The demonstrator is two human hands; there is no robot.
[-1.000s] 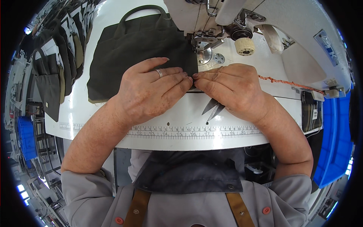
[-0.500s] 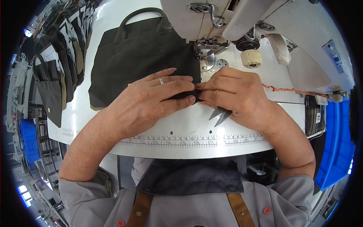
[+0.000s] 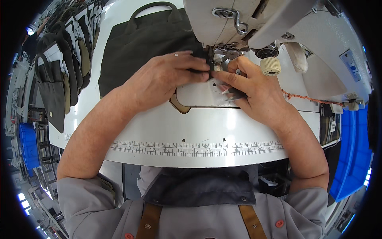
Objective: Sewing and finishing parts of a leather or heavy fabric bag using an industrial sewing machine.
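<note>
A dark olive fabric bag [image 3: 147, 49] with a loop handle lies on the white table, its right edge at the presser foot [image 3: 211, 55] of the sewing machine [image 3: 254, 24]. My left hand [image 3: 165, 79] rests over the bag's lower right part, fingertips closed on the fabric by that edge. Close to the needle area, my right hand [image 3: 258, 91] is curled around a pair of thread snips [image 3: 234, 95], whose blades point left from the palm. Its thumb tip reaches the bag's edge, and its index finger bends up beside the presser foot. Blurring hides the exact fingertip contact.
Several similar bags [image 3: 51, 87] hang in a row at the left. A printed ruler [image 3: 191, 149] runs along the table's front edge. An orange cord [image 3: 302, 95] stretches at right, near a cream knob [image 3: 270, 66]. Blue bins [image 3: 348, 155] stand beyond both table sides.
Both hands and the bag have moved away from me toward the presser foot. My right index finger now reaches up beside it. A brown-edged slot in the table has come into view.
</note>
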